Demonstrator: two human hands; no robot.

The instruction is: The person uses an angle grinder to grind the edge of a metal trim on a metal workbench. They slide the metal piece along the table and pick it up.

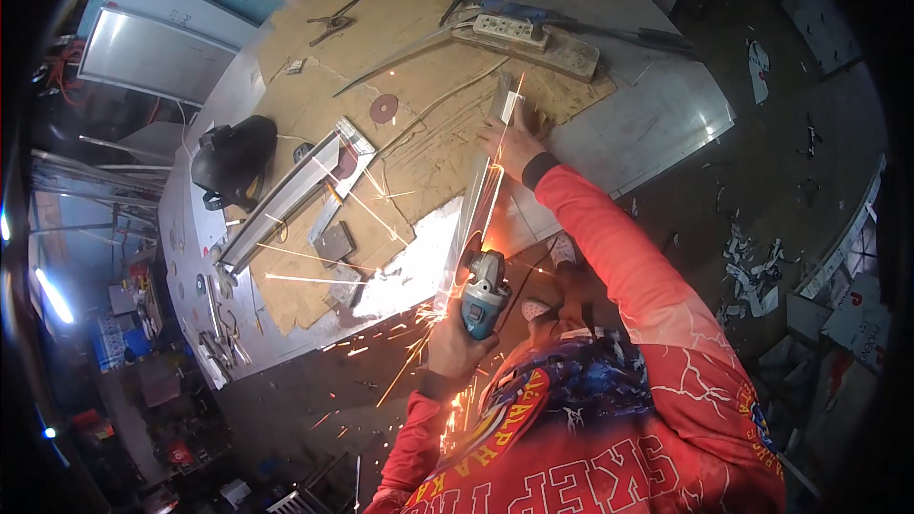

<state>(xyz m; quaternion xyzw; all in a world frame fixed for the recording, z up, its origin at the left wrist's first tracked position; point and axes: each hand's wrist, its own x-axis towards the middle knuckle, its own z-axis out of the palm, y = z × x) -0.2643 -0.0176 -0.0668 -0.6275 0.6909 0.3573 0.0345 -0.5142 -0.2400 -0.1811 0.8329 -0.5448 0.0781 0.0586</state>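
My left hand [455, 346] is wrapped round the body of a teal and grey angle grinder [485, 297]. The grinder's disc meets the near end of a long, shiny metal profile [483, 198], and bright sparks spray from that spot to the left and down. Farther along the same profile, near its far end, my right hand [514, 145] grips it, fingers closed round its sides. The profile lies at a slant across the cardboard's right side, its near end reaching toward the table edge. Glare hides the exact contact point.
Brown cardboard [428, 38] covers much of the metal table [657, 124]. On it are a metal frame piece [286, 192], a reddish disc [384, 108], a dark block [334, 243] and a power strip [511, 30]. A black welding helmet [234, 160] sits left. Scraps [752, 271] litter the floor.
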